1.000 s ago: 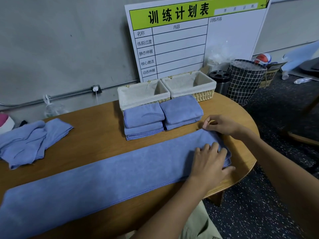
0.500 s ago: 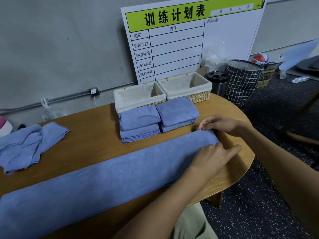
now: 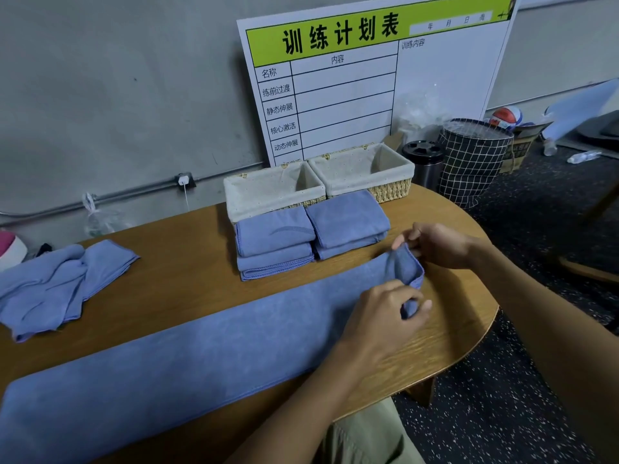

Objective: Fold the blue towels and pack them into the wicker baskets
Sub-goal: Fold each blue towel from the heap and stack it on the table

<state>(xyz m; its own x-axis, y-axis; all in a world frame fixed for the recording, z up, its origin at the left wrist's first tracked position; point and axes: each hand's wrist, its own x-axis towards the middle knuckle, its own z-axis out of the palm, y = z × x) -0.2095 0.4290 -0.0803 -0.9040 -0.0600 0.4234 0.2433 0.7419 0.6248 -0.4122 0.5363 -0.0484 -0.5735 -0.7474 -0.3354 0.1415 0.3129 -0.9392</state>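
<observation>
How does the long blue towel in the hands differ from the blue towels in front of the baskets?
The long towel lies stretched along the table as a strip; the folded towels are compact rectangles in two stacks. The left hand and right hand pinch the long towel's end; nothing touches the folded towels. Both are blue and outside the baskets.

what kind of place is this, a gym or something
Probably a gym or training room: a training plan board leans on the bare wall, a ball lies behind it, and the speckled floor looks like rubber gym matting.

Your forearms are bare, no sleeves, no watch or rings visible on left hand [image 3: 385, 316] or right hand [image 3: 438, 244]. You wear khaki trousers [image 3: 365, 437].
</observation>
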